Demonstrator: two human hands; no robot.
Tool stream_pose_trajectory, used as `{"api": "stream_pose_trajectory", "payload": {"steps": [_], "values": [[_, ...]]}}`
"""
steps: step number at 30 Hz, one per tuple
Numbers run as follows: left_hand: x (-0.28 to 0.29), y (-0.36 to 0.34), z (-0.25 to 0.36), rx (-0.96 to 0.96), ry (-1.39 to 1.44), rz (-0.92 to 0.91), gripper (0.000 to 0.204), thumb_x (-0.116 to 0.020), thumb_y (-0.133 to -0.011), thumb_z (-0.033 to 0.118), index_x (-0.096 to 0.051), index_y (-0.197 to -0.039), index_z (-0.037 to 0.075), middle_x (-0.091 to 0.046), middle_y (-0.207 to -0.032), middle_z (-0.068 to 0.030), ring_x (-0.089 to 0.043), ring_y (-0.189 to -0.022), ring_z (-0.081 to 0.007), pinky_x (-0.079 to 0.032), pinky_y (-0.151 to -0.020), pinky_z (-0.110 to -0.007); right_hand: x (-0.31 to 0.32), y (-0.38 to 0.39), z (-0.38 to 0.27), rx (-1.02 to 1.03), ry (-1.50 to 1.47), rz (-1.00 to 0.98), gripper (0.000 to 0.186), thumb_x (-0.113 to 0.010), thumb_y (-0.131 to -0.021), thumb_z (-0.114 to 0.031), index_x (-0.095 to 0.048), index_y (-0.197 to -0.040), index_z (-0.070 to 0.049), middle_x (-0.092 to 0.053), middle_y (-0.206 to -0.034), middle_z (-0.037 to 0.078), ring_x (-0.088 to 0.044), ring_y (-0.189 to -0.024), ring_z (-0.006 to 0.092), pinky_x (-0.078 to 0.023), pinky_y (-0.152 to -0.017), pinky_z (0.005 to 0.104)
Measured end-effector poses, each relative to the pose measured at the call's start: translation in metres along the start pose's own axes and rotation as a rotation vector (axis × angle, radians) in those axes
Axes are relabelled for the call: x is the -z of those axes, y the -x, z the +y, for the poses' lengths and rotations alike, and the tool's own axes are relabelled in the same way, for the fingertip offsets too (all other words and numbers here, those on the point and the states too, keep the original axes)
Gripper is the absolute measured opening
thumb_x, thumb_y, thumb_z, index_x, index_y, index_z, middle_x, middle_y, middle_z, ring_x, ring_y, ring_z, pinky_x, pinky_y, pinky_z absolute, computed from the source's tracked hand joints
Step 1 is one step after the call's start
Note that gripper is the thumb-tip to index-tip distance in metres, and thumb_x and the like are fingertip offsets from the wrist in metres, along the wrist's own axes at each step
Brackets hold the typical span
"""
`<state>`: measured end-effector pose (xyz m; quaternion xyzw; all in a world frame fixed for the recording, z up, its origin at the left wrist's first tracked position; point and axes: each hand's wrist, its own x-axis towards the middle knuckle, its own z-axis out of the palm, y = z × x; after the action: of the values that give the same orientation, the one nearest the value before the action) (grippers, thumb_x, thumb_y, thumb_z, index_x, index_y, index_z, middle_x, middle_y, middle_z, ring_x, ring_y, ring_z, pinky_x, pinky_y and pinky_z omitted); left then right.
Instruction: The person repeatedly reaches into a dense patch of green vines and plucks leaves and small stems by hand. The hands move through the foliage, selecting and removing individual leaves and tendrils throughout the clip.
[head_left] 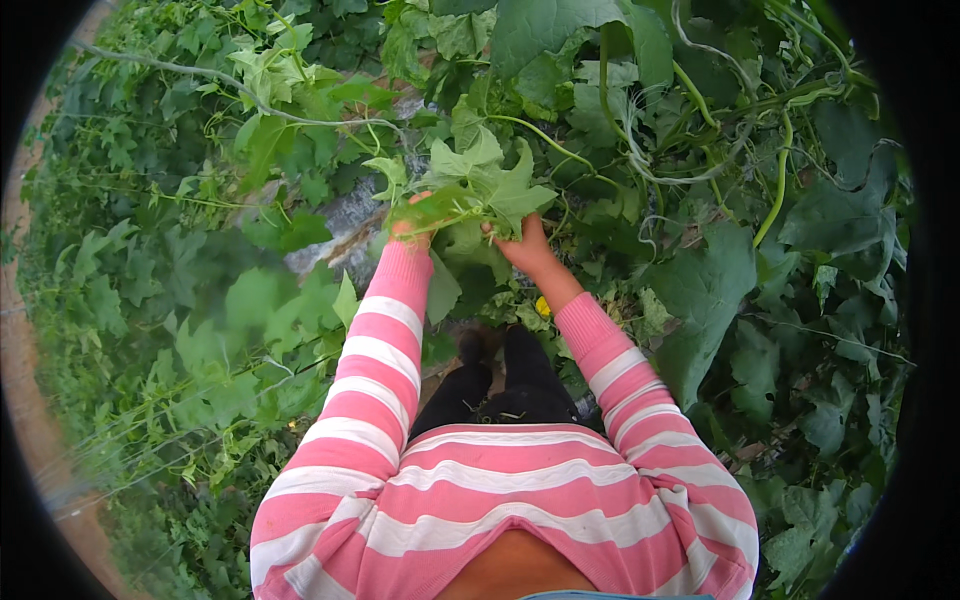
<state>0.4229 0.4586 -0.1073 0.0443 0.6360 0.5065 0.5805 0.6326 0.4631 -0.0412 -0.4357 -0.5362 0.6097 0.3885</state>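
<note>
Leafy shoot [508, 190] near curling stems [783, 175] partly hides both hands [409, 228] [538, 258]; whether fingers [506, 245] clamp it, I can't tell.

The leafy sprig [512, 190] looks matt, the sweater [520, 472] knitted cloth, the trousers [535, 376] matt cloth.

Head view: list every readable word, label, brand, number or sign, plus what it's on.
None: no readable text anywhere in the head view.
Pink-and-white striped sweater: stripes only, no lettering visible.
Dark trousers: no label visible.
Pale green leaves at the left hand and right hand: no tag visible.
Blue edge at the bottom: only a strip shows, no text on it.
</note>
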Motion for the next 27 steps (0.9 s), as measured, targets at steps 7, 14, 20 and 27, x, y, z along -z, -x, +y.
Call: {"api": "stream_pose_trajectory", "payload": {"steps": [7, 14, 20, 27], "values": [[-0.065, 0.069, 0.022, -1.005, -0.869, 0.22, 0.021, -0.054, -0.083, 0.004, -0.058, -0.102, -0.003, -0.06, -0.101, -0.0216, -0.055, -0.095, -0.0377, -0.044, -0.086, -0.04, 0.007, -0.02, 0.002, -0.05, -0.297, 0.431, 0.019, -0.064, -0.085, -0.013, -0.06, -0.085, 0.006, -0.063, -0.07, 0.008, -0.061, -0.06, 0.014, -0.05, -0.057, 0.0282], [-0.074, 0.174, 0.016, -0.976, -0.611, -0.142, 0.018, -0.061, -0.081, 0.005, -0.063, -0.098, 0.0, -0.065, -0.091, -0.0128, -0.063, -0.08, -0.0204, -0.049, -0.069, -0.032, -0.005, 0.001, -0.013, -0.078, 0.158, 0.467, 0.022, -0.07, -0.079, -0.012, -0.06, -0.083, 0.007, -0.062, -0.07, 0.007, -0.058, -0.058, 0.0122, -0.047, -0.052, 0.0262], [-0.053, 0.153, 0.016, -0.852, -0.471, -0.136, 0.017, -0.06, -0.08, 0.001, -0.063, -0.095, -0.004, -0.067, -0.082, -0.0101, -0.062, -0.071, -0.015, -0.049, -0.065, -0.028, -0.034, 0.031, -0.032, -0.118, -0.131, 0.284, 0.015, -0.066, -0.079, -0.012, -0.062, -0.087, 0.001, -0.063, -0.076, 0.007, -0.058, -0.062, 0.012, -0.046, -0.053, 0.0256], [-0.034, 0.166, 0.012, -0.839, -0.434, -0.193, 0.018, -0.058, -0.08, -0.003, -0.062, -0.098, -0.004, -0.063, -0.077, -0.0034, -0.056, -0.065, -0.0097, -0.046, -0.06, -0.025, -0.043, 0.038, -0.045, -0.366, -0.332, 0.235, 0.012, -0.062, -0.083, -0.009, -0.061, -0.092, -0.001, -0.064, -0.085, 0.007, -0.06, -0.065, 0.014, -0.049, -0.052, 0.0258]]}}
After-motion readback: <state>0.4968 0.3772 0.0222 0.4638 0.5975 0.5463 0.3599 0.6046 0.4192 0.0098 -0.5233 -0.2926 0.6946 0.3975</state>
